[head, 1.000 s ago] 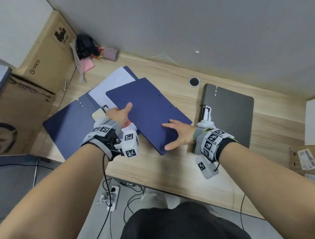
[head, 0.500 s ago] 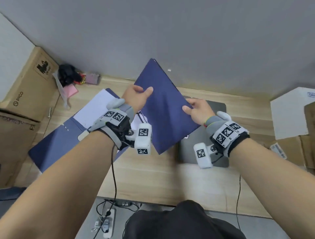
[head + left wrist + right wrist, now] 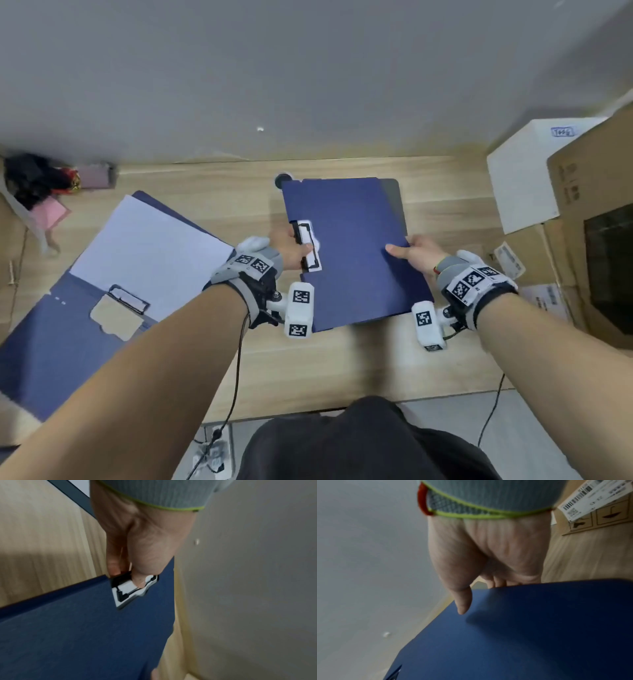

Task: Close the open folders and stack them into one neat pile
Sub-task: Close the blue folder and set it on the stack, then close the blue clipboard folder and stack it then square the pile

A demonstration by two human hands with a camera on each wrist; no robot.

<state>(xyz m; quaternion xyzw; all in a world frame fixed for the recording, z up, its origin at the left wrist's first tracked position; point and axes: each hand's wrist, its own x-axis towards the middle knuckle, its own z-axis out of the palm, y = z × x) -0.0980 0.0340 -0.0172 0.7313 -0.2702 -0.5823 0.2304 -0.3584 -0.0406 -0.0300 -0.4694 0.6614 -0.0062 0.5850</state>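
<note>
place: office or storeroom corner — wooden desk [image 3: 239, 370] | folders [image 3: 349, 246] | cardboard boxes [image 3: 589, 205] — grey wall [image 3: 308, 68]

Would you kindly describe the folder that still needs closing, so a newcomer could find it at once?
Start at the wooden desk and look to its left half, left of the person's left hand. There lies the open blue folder, spread flat with a white sheet inside. The other blue folder is closed and held in both hands.

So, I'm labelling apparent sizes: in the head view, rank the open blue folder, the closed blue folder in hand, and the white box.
1. open blue folder
2. closed blue folder, held higher, nearer the camera
3. white box, partly hidden
</note>
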